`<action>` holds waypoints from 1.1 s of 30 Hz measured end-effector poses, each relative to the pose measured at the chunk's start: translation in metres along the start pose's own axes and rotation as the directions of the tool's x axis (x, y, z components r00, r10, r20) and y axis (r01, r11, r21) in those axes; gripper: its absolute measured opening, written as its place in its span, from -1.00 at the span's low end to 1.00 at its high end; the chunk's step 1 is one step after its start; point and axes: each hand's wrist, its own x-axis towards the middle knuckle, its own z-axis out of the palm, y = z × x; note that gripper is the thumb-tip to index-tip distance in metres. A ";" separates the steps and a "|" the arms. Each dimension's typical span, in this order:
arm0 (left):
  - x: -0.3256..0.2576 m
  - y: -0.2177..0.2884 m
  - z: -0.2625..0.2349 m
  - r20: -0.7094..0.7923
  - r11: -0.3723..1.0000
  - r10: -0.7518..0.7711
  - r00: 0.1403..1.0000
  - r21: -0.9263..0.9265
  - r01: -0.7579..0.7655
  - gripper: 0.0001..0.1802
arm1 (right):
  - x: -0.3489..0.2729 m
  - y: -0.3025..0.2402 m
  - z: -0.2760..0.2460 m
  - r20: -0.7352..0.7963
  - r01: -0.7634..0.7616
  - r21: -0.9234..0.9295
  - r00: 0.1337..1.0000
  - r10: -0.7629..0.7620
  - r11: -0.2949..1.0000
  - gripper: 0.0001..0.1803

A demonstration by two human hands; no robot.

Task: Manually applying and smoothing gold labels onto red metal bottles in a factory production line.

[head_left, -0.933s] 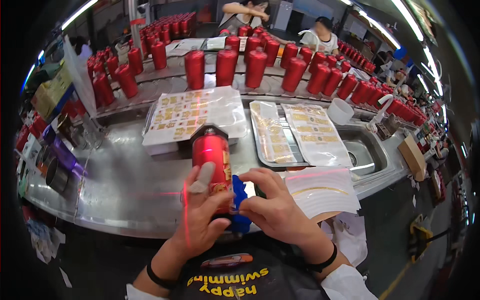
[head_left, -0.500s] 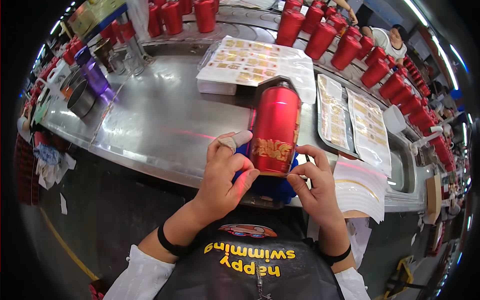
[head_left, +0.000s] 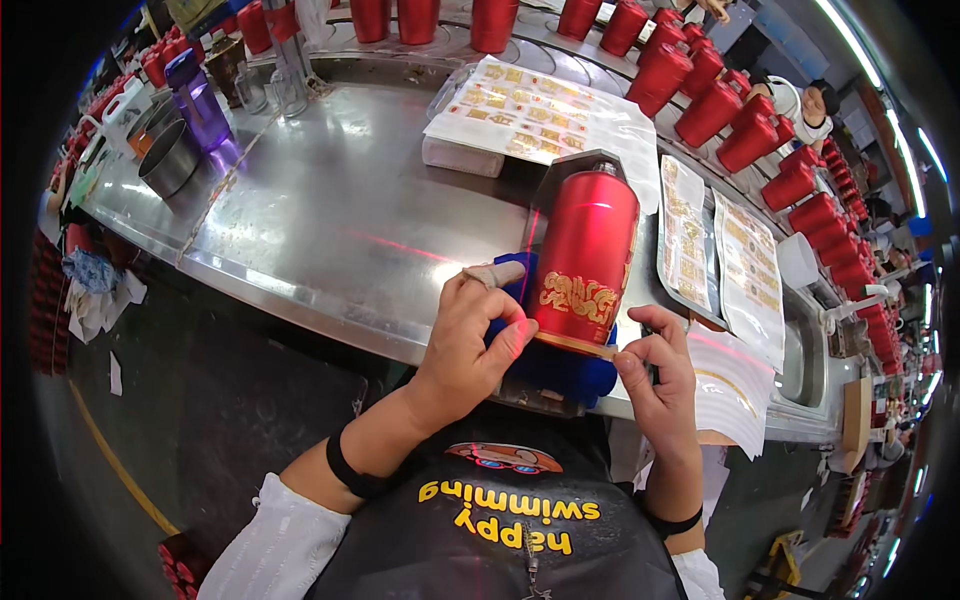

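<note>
A red metallic bottle [head_left: 592, 250] lies tilted away from me on a blue padded rest [head_left: 560, 372], its dark neck at the far end. Gold ornament [head_left: 578, 297] decorates its near part. A narrow gold strip [head_left: 575, 345] runs across the bottle's near end. My left hand [head_left: 470, 325] is at the strip's left end, thumb against bent fingers; a pale cover sits on its index finger, which points at the bottle's side. The strip's right end is pinched between thumb and finger of my right hand [head_left: 657, 370]. Part of the left grip is hidden.
Sheets of gold stickers [head_left: 540, 108] lie beyond the bottle. More sheets sit in a metal tray [head_left: 690, 240] to the right, near a curved white sheet [head_left: 725, 385]. A purple bottle [head_left: 197, 105] and metal pot [head_left: 168, 160] stand left. Red bottles [head_left: 660, 80] line the far conveyor.
The bottle and both hands appear farther right as the whole view shifts. My right hand has drawn slightly away from the bottle's base, and more of the gold strip shows.
</note>
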 end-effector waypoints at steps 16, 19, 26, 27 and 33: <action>0.005 -0.003 0.019 -0.016 0.984 -0.074 0.997 -0.165 0.071 -0.42 | -0.007 0.011 -0.011 -0.029 -0.092 0.035 0.995 0.093 0.995 -0.79; 0.005 -0.008 0.020 0.015 0.967 -0.130 0.991 -0.220 0.130 -0.40 | -0.008 0.013 -0.013 -0.039 -0.084 0.045 0.996 0.085 0.995 -0.79; 0.006 -0.008 0.025 -0.027 0.983 -0.013 1.000 -0.181 0.008 -0.27 | -0.010 0.016 -0.016 -0.046 -0.087 0.047 0.995 0.089 0.995 -0.77; 0.007 -0.006 0.026 -0.024 0.987 -0.016 1.000 -0.162 0.012 -0.25 | -0.011 0.017 -0.016 -0.048 -0.091 0.051 0.994 0.093 0.995 -0.77; 0.011 0.000 0.026 -0.030 0.994 -0.016 0.999 -0.107 0.012 -0.21 | -0.011 0.019 -0.019 -0.067 -0.092 0.044 0.993 0.095 0.995 -0.77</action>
